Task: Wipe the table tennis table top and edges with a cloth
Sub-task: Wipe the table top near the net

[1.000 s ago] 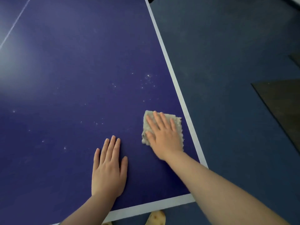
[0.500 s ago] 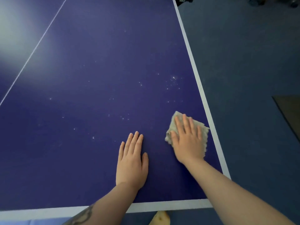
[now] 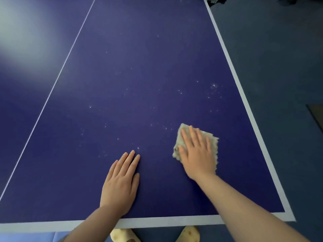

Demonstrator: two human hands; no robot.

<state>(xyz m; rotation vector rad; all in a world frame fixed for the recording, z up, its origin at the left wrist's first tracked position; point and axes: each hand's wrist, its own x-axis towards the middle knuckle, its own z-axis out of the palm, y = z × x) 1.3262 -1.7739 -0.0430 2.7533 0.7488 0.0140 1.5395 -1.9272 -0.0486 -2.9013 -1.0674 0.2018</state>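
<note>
The dark blue table tennis table [image 3: 139, 70] fills the view, with white lines along its near and right edges and a thin centre line at the left. My right hand [image 3: 197, 154] lies flat with straight fingers on a pale beige cloth [image 3: 212, 139], pressing it onto the table near the right side. My left hand [image 3: 122, 179] rests flat on the bare table top, to the left of the cloth and apart from it. Small white specks [image 3: 213, 86] dot the surface beyond both hands.
Blue floor [image 3: 279, 49] runs along the table's right edge, with a dark mat [image 3: 317, 116] at the far right. A black object [image 3: 215, 0] sits at the table's far right corner. Two light shoes [image 3: 188, 234] show below the near edge.
The view has shifted, so more of the table's left side and near edge shows. My right hand and the cloth now lie further from the right edge line. My left hand stays flat.
</note>
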